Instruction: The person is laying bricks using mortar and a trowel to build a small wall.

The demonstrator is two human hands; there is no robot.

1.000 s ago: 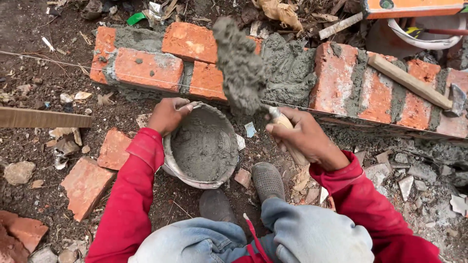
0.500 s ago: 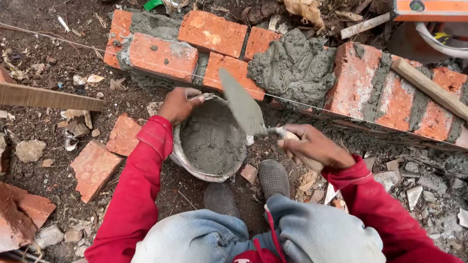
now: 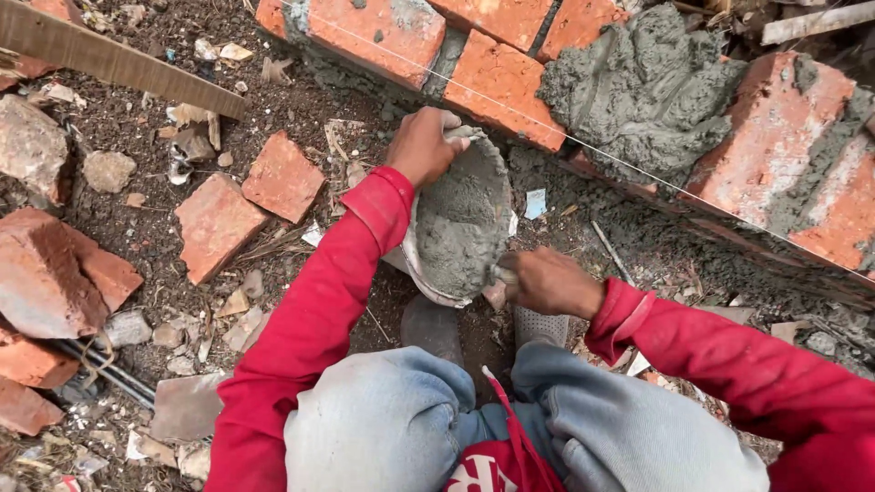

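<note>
I squat over a round pan (image 3: 499, 175) of wet grey mortar (image 3: 454, 228) on the dirt. My left hand (image 3: 424, 144) grips the pan's far rim and tilts it. My right hand (image 3: 547, 282) is closed on a trowel handle at the pan's near edge; the blade is down in the mortar and mostly hidden. Just beyond the pan runs a low course of red bricks (image 3: 383, 32) with a heap of fresh mortar (image 3: 643, 91) on top. A thin string line (image 3: 583, 141) stretches along the bricks.
Loose brick pieces (image 3: 219, 223) and larger chunks (image 3: 55, 269) lie on the dirt at left. A wooden plank (image 3: 109, 59) crosses the upper left. Steel bars (image 3: 109, 374) rest at lower left. Rubble and small stones are scattered around my feet.
The trowel, raised over the wall a second ago, has come down into the pan. My right hand moved to the pan's near edge. My view shifted closer and lower.
</note>
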